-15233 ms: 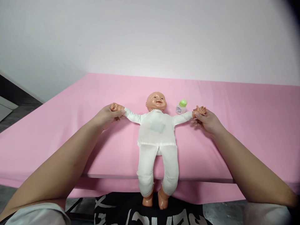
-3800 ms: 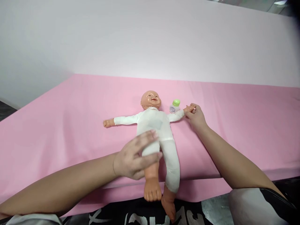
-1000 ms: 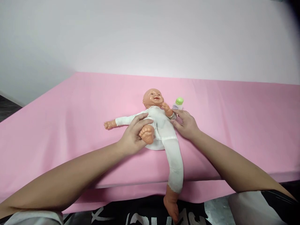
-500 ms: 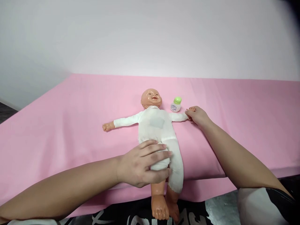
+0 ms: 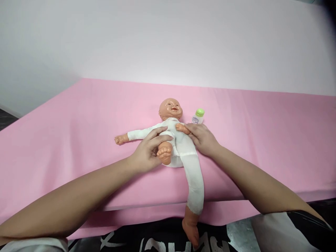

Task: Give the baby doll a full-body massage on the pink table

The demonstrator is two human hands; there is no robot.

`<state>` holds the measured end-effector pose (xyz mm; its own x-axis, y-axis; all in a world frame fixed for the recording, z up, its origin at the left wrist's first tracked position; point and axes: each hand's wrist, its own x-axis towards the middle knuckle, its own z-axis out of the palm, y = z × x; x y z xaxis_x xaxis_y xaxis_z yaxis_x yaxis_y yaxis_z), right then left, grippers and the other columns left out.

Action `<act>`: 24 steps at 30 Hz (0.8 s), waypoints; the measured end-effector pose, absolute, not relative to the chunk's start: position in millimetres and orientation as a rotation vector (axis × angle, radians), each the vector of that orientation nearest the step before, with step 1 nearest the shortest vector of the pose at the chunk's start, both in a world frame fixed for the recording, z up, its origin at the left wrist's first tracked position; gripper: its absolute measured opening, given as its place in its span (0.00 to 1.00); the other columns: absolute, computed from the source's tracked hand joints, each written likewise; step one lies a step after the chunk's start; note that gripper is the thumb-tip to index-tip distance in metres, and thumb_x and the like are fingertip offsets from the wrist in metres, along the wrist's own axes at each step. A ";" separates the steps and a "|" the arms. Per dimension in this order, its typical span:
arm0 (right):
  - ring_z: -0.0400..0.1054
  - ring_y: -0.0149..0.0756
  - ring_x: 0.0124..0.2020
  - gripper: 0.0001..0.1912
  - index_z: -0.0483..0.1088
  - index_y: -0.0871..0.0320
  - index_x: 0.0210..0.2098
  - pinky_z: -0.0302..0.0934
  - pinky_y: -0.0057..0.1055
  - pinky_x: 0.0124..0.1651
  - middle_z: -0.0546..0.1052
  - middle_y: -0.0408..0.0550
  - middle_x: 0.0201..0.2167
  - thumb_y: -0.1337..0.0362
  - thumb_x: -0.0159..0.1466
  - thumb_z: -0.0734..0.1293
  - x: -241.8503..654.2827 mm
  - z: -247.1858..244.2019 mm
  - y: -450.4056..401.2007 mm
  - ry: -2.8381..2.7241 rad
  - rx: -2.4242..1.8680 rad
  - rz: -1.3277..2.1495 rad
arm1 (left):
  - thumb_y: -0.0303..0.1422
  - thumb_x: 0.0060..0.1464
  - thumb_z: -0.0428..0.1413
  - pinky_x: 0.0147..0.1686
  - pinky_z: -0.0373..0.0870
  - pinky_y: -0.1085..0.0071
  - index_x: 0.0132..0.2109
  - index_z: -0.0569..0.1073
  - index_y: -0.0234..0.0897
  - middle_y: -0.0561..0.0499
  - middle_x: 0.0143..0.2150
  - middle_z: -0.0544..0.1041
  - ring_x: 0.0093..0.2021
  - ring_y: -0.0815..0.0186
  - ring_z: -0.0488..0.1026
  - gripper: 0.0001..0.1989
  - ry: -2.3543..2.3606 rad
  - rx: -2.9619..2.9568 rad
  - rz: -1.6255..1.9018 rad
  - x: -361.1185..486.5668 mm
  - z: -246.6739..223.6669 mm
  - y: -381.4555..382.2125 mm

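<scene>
A baby doll (image 5: 170, 109) with a white cloth body lies on its back on the pink cover. My left hand (image 5: 151, 148) is wrapped round the doll's bent leg, whose bare foot (image 5: 165, 152) points up over the belly. With my right hand (image 5: 202, 138) I hold the doll's arm, folded so that its small hand (image 5: 182, 128) rests on the chest. The doll's other leg (image 5: 193, 180) hangs straight over the front edge, and its other arm (image 5: 140, 134) is stretched out to the left.
A small clear bottle with a green cap (image 5: 198, 115) stands just beyond my right hand. The pink cover (image 5: 270, 140) spreads over the table up to a pale wall (image 5: 168, 42). The table's front edge is near my body.
My left hand has lifted the doll's leg and bent it up over the belly. My right hand has moved left, bringing the doll's outstretched arm in across its chest.
</scene>
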<state>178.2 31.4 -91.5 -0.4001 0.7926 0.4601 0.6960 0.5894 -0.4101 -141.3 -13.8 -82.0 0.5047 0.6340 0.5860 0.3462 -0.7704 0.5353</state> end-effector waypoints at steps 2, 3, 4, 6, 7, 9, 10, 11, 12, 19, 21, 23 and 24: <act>0.70 0.56 0.70 0.26 0.70 0.46 0.72 0.62 0.64 0.74 0.78 0.50 0.69 0.59 0.77 0.62 173.9 -89.4 31.5 -2.288 -1.138 0.213 | 0.40 0.63 0.66 0.68 0.77 0.44 0.65 0.76 0.41 0.35 0.71 0.70 0.76 0.41 0.68 0.25 0.807 2.397 1.122 -141.0 -80.6 -13.2; 0.71 0.55 0.70 0.25 0.70 0.46 0.72 0.63 0.63 0.73 0.78 0.50 0.69 0.60 0.77 0.62 173.5 -88.1 31.6 -2.291 -1.144 0.223 | 0.40 0.64 0.66 0.68 0.77 0.43 0.65 0.76 0.41 0.35 0.71 0.71 0.75 0.41 0.69 0.25 0.800 2.405 1.123 -140.7 -79.8 -13.5; 0.72 0.56 0.68 0.25 0.71 0.46 0.71 0.64 0.63 0.72 0.79 0.50 0.67 0.59 0.77 0.63 174.1 -86.8 31.6 -2.278 -1.158 0.233 | 0.41 0.65 0.66 0.67 0.77 0.43 0.65 0.76 0.41 0.34 0.71 0.71 0.75 0.41 0.69 0.24 0.785 2.419 1.136 -140.1 -79.1 -14.1; 0.75 0.57 0.64 0.24 0.72 0.45 0.70 0.67 0.62 0.70 0.82 0.50 0.64 0.55 0.77 0.64 177.7 -85.1 31.4 -2.200 -1.191 0.250 | 0.45 0.66 0.65 0.66 0.78 0.42 0.65 0.76 0.41 0.33 0.72 0.70 0.74 0.40 0.70 0.25 0.703 2.476 1.196 -138.4 -77.7 -16.8; 0.76 0.57 0.63 0.24 0.72 0.45 0.70 0.68 0.61 0.68 0.82 0.50 0.63 0.53 0.77 0.65 180.5 -85.0 31.5 -2.137 -1.205 0.266 | 0.47 0.66 0.66 0.64 0.78 0.43 0.65 0.75 0.42 0.32 0.73 0.69 0.73 0.40 0.72 0.26 0.644 2.511 1.236 -137.2 -76.8 -19.0; 0.77 0.55 0.61 0.27 0.69 0.45 0.72 0.72 0.57 0.65 0.80 0.51 0.65 0.49 0.76 0.66 188.3 -86.4 33.5 -1.965 -1.223 0.321 | 0.47 0.65 0.67 0.63 0.79 0.44 0.64 0.75 0.43 0.32 0.73 0.68 0.70 0.42 0.74 0.26 0.512 2.594 1.297 -134.1 -74.6 -26.0; 0.77 0.53 0.61 0.30 0.66 0.46 0.73 0.74 0.55 0.63 0.79 0.52 0.67 0.47 0.75 0.67 193.4 -87.5 35.7 -1.867 -1.227 0.353 | 0.45 0.64 0.67 0.62 0.80 0.44 0.64 0.76 0.44 0.33 0.73 0.68 0.69 0.43 0.75 0.25 0.445 2.636 1.311 -132.2 -73.3 -30.6; 0.77 0.52 0.61 0.33 0.64 0.47 0.74 0.75 0.53 0.62 0.77 0.53 0.68 0.46 0.74 0.68 199.6 -88.7 38.7 -1.770 -1.235 0.380 | 0.43 0.64 0.67 0.62 0.79 0.43 0.63 0.76 0.45 0.34 0.72 0.70 0.68 0.43 0.75 0.24 0.384 2.675 1.311 -130.3 -71.9 -35.9; 0.78 0.51 0.61 0.35 0.62 0.48 0.75 0.75 0.51 0.62 0.77 0.55 0.67 0.45 0.73 0.68 206.6 -89.7 42.5 -1.673 -1.262 0.393 | 0.41 0.63 0.66 0.62 0.79 0.43 0.62 0.76 0.45 0.35 0.71 0.72 0.67 0.44 0.76 0.22 0.322 2.712 1.295 -128.4 -70.6 -41.6; 0.80 0.57 0.53 0.28 0.75 0.53 0.59 0.72 0.57 0.61 0.83 0.57 0.52 0.46 0.65 0.73 258.9 -91.2 70.9 -1.418 -1.939 0.483 | 0.40 0.62 0.62 0.57 0.81 0.46 0.57 0.79 0.44 0.36 0.66 0.78 0.64 0.44 0.78 0.18 0.082 2.897 1.099 -120.5 -69.4 -68.5; 0.79 0.60 0.55 0.28 0.76 0.54 0.57 0.70 0.59 0.62 0.83 0.60 0.53 0.43 0.65 0.74 265.1 -92.9 73.9 -1.466 -2.016 0.481 | 0.39 0.62 0.61 0.57 0.82 0.46 0.58 0.79 0.44 0.35 0.67 0.78 0.65 0.44 0.77 0.18 0.098 2.896 1.119 -120.5 -70.3 -68.2; 0.79 0.58 0.53 0.32 0.73 0.54 0.59 0.72 0.57 0.59 0.83 0.61 0.53 0.40 0.65 0.74 264.9 -95.1 73.9 -1.467 -1.940 0.449 | 0.38 0.63 0.60 0.60 0.81 0.44 0.59 0.78 0.43 0.34 0.69 0.75 0.66 0.44 0.76 0.19 0.142 2.866 1.180 -121.6 -70.9 -64.5; 0.80 0.56 0.51 0.34 0.71 0.54 0.61 0.74 0.56 0.56 0.83 0.60 0.52 0.38 0.66 0.73 262.6 -95.9 72.8 -1.466 -1.844 0.451 | 0.38 0.64 0.61 0.61 0.80 0.43 0.60 0.77 0.42 0.33 0.70 0.73 0.68 0.43 0.75 0.19 0.176 2.841 1.220 -122.6 -71.3 -61.5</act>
